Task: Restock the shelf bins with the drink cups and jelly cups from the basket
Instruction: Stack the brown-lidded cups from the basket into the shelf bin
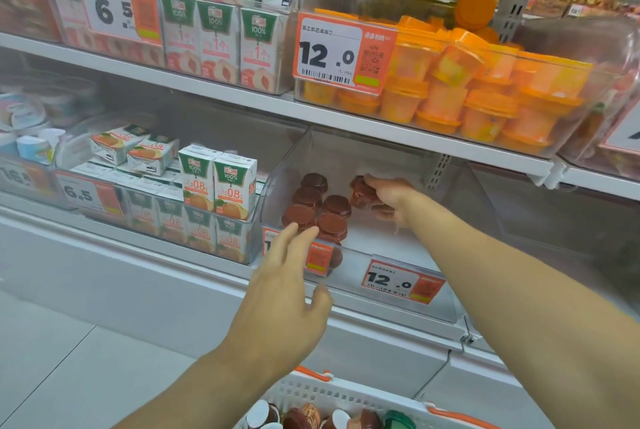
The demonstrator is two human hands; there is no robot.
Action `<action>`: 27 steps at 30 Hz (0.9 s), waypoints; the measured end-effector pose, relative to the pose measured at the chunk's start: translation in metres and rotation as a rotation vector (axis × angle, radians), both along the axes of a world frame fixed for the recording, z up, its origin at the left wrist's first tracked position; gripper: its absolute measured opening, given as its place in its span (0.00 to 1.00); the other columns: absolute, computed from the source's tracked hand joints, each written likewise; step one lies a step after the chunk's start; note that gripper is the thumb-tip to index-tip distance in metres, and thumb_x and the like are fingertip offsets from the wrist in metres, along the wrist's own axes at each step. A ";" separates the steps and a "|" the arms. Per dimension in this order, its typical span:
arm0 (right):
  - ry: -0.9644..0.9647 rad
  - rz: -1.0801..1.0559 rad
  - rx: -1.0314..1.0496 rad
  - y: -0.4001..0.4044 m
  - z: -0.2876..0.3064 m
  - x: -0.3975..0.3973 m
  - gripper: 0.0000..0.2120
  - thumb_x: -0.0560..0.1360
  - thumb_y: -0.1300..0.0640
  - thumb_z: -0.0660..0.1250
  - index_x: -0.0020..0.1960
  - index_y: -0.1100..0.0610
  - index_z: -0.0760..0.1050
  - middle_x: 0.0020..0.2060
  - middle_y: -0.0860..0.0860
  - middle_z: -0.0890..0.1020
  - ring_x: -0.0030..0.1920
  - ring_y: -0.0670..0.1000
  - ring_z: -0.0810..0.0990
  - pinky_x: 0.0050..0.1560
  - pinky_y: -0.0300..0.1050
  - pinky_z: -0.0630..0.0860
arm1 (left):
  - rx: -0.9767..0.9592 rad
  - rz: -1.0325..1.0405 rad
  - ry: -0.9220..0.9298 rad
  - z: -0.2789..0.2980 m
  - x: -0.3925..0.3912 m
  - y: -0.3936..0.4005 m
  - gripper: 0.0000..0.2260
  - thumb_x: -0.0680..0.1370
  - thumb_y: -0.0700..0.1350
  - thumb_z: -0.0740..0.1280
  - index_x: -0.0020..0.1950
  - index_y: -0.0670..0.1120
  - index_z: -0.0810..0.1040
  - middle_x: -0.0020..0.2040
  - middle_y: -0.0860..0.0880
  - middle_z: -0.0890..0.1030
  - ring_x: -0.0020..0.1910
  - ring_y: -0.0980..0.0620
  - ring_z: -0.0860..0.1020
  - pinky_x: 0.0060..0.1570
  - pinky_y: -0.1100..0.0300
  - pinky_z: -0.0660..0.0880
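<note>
Brown jelly cup [360,193], tipped on its side with its axis slanting left, sits gripped in the right hand [389,198] deep in the clear bin [381,241]. Turn it lid-up and set it just right of the upright cups [320,210]. The left hand [287,290] hovers near the bin's front, fingers spread, holding nothing, above the basket [346,394].

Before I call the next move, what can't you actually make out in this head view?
- Basket: cut off by the bottom edge, so the remaining stock can't be counted.
- Brown cup in the right hand: fingers cover part of it.
- Left price tag: the left hand hides its number.
- Far-left cups: blurred, labels unreadable.
</note>
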State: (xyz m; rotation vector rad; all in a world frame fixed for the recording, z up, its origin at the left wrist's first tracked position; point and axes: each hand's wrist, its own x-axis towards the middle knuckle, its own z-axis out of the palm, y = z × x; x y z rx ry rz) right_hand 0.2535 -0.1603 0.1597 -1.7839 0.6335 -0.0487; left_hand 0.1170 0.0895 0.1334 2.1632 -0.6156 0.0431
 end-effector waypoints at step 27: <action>0.041 -0.054 -0.151 -0.002 -0.052 0.060 0.17 0.73 0.47 0.74 0.52 0.59 0.79 0.46 0.55 0.85 0.40 0.55 0.83 0.33 0.42 0.75 | 0.231 -0.119 -0.165 -0.017 0.022 0.007 0.27 0.81 0.51 0.59 0.77 0.62 0.51 0.77 0.66 0.40 0.73 0.69 0.40 0.66 0.74 0.40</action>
